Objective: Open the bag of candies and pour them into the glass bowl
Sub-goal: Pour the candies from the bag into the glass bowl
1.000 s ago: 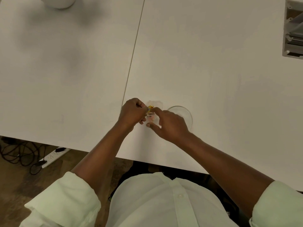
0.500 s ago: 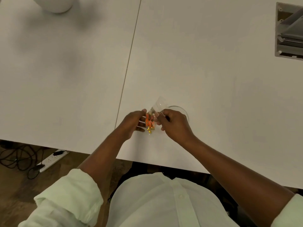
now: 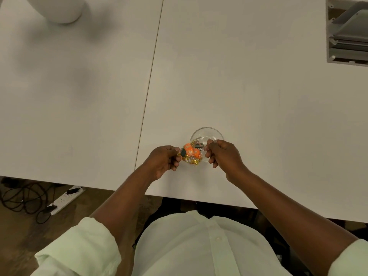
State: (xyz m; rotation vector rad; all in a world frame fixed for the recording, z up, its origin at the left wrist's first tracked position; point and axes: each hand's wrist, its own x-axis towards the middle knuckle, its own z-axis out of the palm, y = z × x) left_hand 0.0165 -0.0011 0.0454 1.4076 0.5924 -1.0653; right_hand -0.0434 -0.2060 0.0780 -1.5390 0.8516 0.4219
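A small clear bag of candies (image 3: 191,154), with orange and gold-wrapped pieces inside, hangs stretched between both hands just above the white table (image 3: 258,108). My left hand (image 3: 164,160) pinches its left edge and my right hand (image 3: 222,154) pinches its right edge. The glass bowl (image 3: 207,134) stands on the table right behind the bag, touching my right hand's fingers; its near rim is hidden by the bag.
A white rounded object (image 3: 59,8) stands at the table's far left. A grey open cable box (image 3: 347,30) is set into the far right. A seam (image 3: 151,80) runs between two tabletops. Cables and a power strip (image 3: 65,198) lie on the floor at left.
The hands have pulled apart, spreading the bag sideways so the candies show. The bag's clear top, which stuck up half a second ago, is now drawn to the right.
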